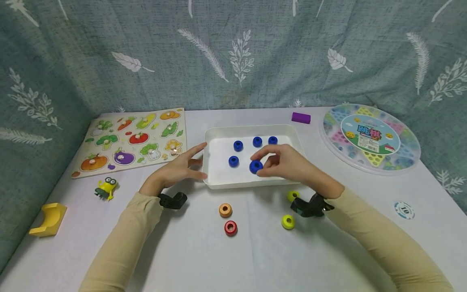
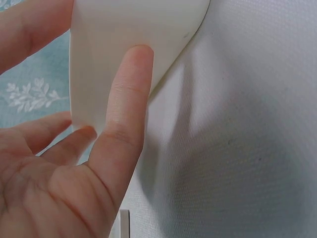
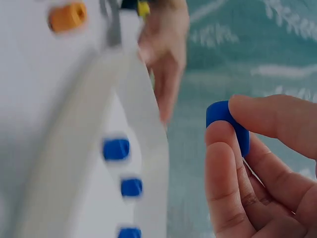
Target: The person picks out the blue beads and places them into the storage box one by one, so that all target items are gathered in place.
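Note:
My right hand pinches a blue ring-shaped bead between thumb and fingers, above the white tray. Inside that tray stand several more blue beads, one of them at the left front and another at the far right. At the tray's left end, my left hand spreads its fingers, and the fingertips touch the outer wall. That hand's thumb lies straight along the wall in the left wrist view.
In front of the tray lie an orange bead, a red bead and two yellow-green beads. A vegetable puzzle board, frog figure and yellow block are leftward; a purple cylinder, round game box and chip rightward.

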A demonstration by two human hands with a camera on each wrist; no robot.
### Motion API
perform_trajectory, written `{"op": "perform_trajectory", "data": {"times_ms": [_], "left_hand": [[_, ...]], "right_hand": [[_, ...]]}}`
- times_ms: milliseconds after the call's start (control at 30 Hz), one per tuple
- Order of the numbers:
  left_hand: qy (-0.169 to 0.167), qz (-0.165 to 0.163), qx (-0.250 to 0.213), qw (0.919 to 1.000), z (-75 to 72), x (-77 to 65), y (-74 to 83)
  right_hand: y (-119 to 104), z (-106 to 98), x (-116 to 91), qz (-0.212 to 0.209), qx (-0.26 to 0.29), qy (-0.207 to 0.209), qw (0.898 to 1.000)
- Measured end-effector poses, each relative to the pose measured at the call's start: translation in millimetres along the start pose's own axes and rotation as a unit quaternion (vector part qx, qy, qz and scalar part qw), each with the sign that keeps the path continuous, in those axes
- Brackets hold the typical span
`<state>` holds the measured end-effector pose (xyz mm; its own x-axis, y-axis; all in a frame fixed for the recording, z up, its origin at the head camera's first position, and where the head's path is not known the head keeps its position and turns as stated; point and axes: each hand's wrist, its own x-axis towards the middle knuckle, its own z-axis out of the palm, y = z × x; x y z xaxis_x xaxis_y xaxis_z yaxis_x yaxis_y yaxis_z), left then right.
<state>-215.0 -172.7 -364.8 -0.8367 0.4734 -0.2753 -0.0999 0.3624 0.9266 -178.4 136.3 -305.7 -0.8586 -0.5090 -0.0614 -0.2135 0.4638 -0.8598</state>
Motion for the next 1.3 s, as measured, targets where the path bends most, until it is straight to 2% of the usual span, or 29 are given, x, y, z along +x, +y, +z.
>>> {"op": "perform_trajectory", "data": {"times_ms": [200,367,500,667,967,1300], "left_hand": [[-0.001,0.003,0.007,1.0,0.5,-0.7,-0.5],[-0.003,0.0,0.008,1.0,2.9,-1.0,0.3],[-0.006,-0.004,0.008,0.9999,5.5,-1.4,2.2],[-0.007,-0.002,0.006,1.0,7.4,-1.0,4.1],[-0.007,0.001,0.004,1.0,7.5,0.0,4.6],[-0.008,0.0,0.005,1.0,8.2,1.1,4.0]], "right_hand": [[4.2,-36.5,28.5,0.072,-0.008,0.03,0.997],[20.9,-49.2,50.7,0.114,-0.016,0.039,0.993],[36.9,-49.0,60.2,0.138,-0.021,0.029,0.99],[49.5,-42.3,64.4,0.144,-0.052,0.0,0.988],[52.5,-35.1,66.7,0.15,-0.087,-0.064,0.983],[52.8,-34.0,66.1,0.156,-0.092,-0.081,0.98]]}}
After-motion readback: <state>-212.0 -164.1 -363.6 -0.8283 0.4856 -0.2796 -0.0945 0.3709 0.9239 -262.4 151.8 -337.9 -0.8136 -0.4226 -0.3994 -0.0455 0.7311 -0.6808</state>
